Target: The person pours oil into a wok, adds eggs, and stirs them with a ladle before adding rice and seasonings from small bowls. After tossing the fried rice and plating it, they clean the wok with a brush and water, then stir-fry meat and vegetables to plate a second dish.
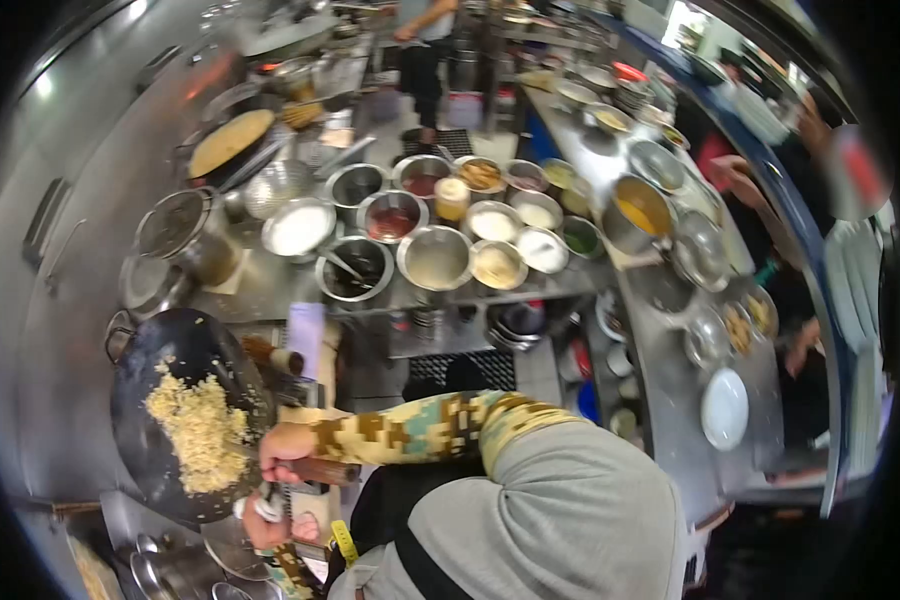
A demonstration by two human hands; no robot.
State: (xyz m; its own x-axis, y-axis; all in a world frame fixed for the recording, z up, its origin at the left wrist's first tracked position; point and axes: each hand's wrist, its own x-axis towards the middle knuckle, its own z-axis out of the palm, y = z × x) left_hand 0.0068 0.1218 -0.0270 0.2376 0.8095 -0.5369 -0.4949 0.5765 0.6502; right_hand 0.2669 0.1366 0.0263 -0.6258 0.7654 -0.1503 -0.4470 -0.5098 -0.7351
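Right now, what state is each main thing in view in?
Right hand: closed around wooden handle
Left hand: at white cloth, grip unclear
Black wok: uncovered, holding rice
Rice: loose, heaped
Pot of orange liquid: uncovered
Dark-sauce bowl: uncovered, utensil inside

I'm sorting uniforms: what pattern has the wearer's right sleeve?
Right sleeve: tan, brown and green pixelated camouflage, shown in the head view.

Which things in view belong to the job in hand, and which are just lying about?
In the job:
- wok
- yellowish food inside
- wooden-handled tool, in the right hand
- left hand, by the wok's edge

Apparently lying about:
- white oval plate
- pot of orange liquid
- bowl with red contents
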